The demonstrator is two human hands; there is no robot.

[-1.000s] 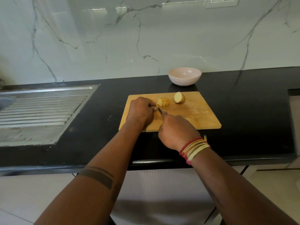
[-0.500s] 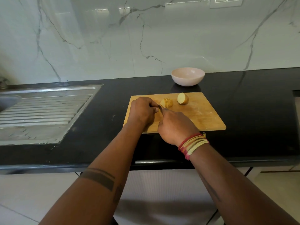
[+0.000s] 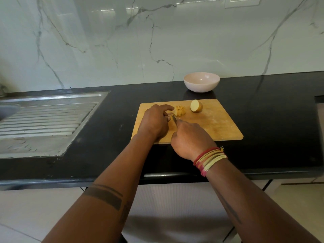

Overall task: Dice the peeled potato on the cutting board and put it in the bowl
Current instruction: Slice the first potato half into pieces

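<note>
Slicing under way: right hand gripping knife; left hand now uncurling, forefinger touching sliced potato half. Second half lying uncut; bowl awaiting dice.

Soft, dim daylight, glare streaks on the marble wall, wide-angle bending at edges.

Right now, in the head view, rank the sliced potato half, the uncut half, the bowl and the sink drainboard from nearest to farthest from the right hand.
1. Sliced potato half, just beyond the right hand.
2. Uncut half, further right on the board.
3. Bowl, behind the board.
4. Sink drainboard, far left.
</note>
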